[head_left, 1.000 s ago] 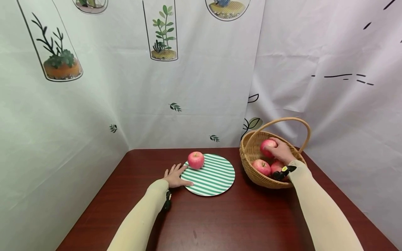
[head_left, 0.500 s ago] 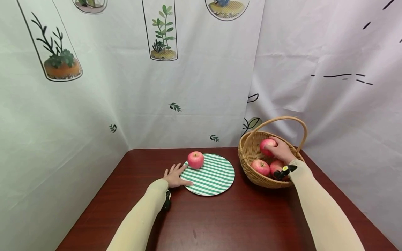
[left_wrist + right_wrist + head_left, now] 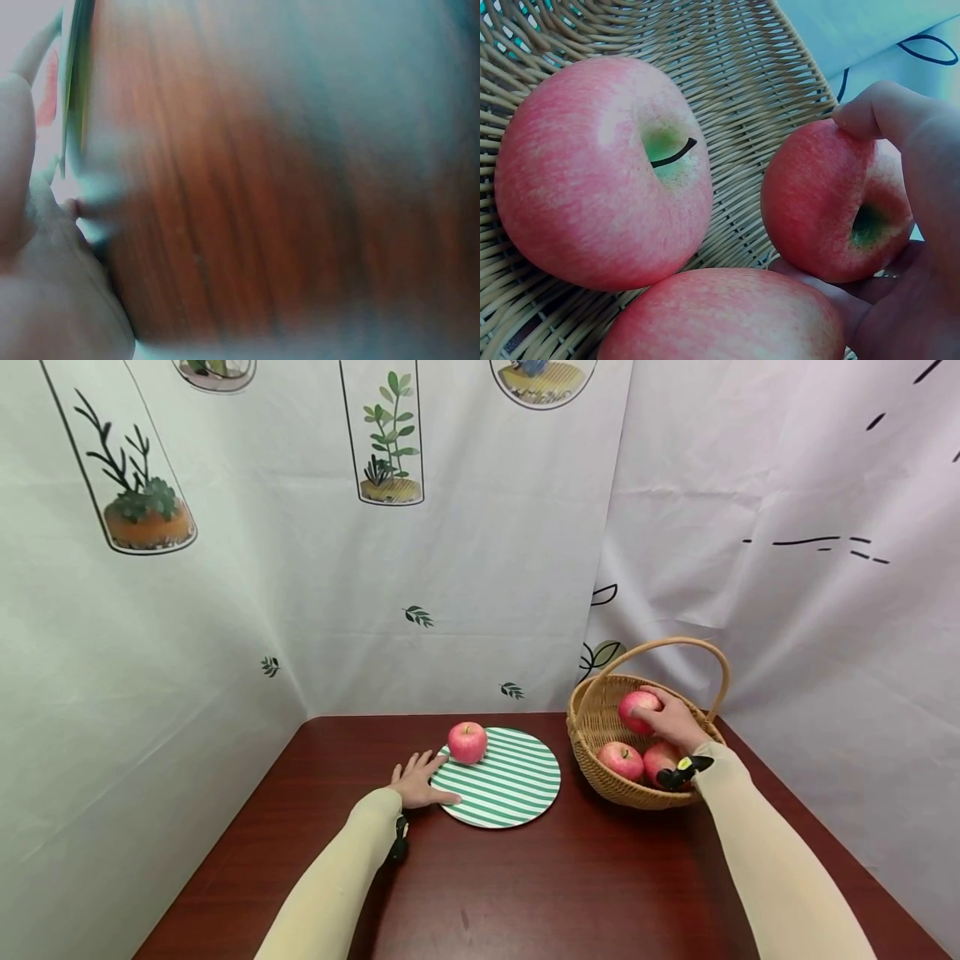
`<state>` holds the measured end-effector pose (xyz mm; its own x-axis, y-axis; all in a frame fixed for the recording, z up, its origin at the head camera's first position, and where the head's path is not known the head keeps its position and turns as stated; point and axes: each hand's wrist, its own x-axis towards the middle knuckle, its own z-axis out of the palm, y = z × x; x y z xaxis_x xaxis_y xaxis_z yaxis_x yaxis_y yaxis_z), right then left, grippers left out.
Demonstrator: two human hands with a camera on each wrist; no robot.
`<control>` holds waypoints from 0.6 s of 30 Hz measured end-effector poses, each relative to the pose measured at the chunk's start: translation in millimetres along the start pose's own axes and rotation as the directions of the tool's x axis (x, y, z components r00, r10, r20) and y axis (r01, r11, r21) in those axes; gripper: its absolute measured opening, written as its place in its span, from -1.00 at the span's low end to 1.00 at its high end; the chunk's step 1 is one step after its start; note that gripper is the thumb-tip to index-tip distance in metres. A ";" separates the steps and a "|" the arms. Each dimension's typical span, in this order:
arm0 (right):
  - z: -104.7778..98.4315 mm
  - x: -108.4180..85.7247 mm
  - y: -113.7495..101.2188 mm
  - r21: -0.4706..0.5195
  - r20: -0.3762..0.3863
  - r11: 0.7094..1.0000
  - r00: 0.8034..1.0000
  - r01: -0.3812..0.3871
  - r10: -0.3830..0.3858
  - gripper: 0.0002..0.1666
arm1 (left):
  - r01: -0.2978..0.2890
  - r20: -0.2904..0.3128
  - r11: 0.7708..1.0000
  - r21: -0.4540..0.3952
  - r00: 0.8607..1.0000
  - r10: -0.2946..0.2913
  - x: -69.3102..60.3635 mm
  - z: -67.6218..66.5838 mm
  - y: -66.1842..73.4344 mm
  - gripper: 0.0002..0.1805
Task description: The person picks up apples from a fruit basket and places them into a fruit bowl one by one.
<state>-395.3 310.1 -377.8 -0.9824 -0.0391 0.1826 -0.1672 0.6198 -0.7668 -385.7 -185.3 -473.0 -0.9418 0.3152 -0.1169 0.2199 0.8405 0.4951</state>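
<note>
A round plate [image 3: 510, 785] with green and white stripes lies on the table, a red apple [image 3: 467, 743] on its upper left part. My left hand [image 3: 417, 783] rests with spread fingers at the plate's left edge, just below that apple. Inside the wicker basket [image 3: 615, 789] at the right, my right hand [image 3: 673, 724] grips an apple [image 3: 636, 710]. The right wrist view shows thumb and fingers round this held apple [image 3: 817, 199], beside two other apples, one with a dark stem [image 3: 592, 172] and one lower down [image 3: 727, 319].
The basket's tall arched handle [image 3: 678, 641] rises behind my right hand. A white printed cloth [image 3: 450, 568] hangs behind the dark red table [image 3: 480, 893] and along both sides.
The basket has shifted slightly to the left, its handle and the apples in it moving too. My right hand keeps its grip nearly in place; my left hand and the plate look unmoved.
</note>
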 end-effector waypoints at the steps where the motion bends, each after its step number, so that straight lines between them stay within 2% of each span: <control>1: 0.0 -0.1 0.3 0.007 0.002 1.000 1.000 -0.003 0.003 -0.16 | -0.002 -0.002 1.000 0.000 1.000 0.002 0.4 0.4 -0.4 0.23; 7: -1.0 -0.4 0.1 0.030 0.019 0.999 1.000 -0.012 0.012 -0.16 | -0.008 -0.001 1.000 -0.001 1.000 0.008 -0.4 -0.1 1.2 0.22; 13: -3.2 0.0 -3.2 0.054 0.019 0.998 1.000 0.016 -0.017 -0.15 | -0.004 0.006 1.000 0.015 1.000 0.004 -4.9 -3.7 6.8 0.23; 18: -4.2 1.8 -6.1 0.055 0.019 0.998 1.000 0.004 -0.005 -0.15 | -0.006 -0.001 1.000 0.014 1.000 0.006 -5.8 -3.4 5.3 0.22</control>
<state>-395.7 309.5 -370.2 -0.9830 -0.0574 0.1744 -0.1753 0.5753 -0.7989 -379.9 -184.2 -466.7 -0.9406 0.3202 -0.1130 0.2294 0.8446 0.4838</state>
